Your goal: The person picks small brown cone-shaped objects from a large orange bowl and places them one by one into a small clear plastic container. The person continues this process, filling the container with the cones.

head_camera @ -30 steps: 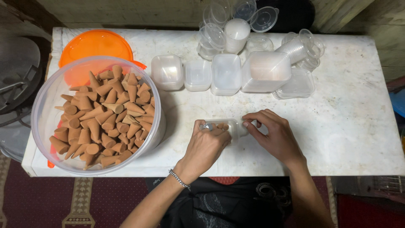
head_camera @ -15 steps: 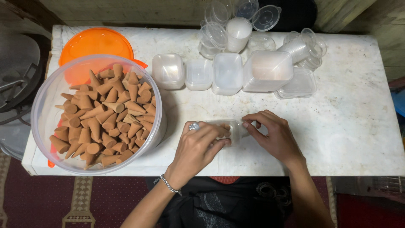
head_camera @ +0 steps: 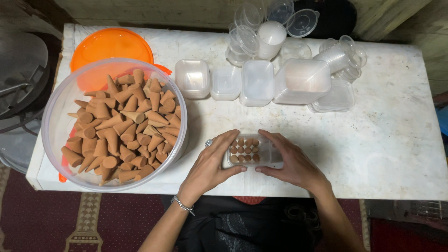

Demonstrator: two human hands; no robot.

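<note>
Small clear box (head_camera: pixel 254 151) set flat on counter (head_camera: pixel 387 140), near front edge, partly filled with upright brown cones in rows. Box clasped from both sides: left hand (head_camera: pixel 212 163) wrapped round left end, ring worn on finger, bracelet at wrist; right hand (head_camera: pixel 291 161) cupped over right end. Large clear tub (head_camera: pixel 58 116) of brown cones (head_camera: pixel 123 128) placed just left of left hand. Orange lid (head_camera: pixel 109 44) partly hidden behind tub. Empty clear boxes (head_camera: pixel 256 81) and round cups (head_camera: pixel 270 35) grouped at far side.

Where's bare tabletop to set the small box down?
Free: the table's right side, beyond the right hand, below the lid stack. Crowded: the cone tub fills the left, empty containers line the back.
</note>
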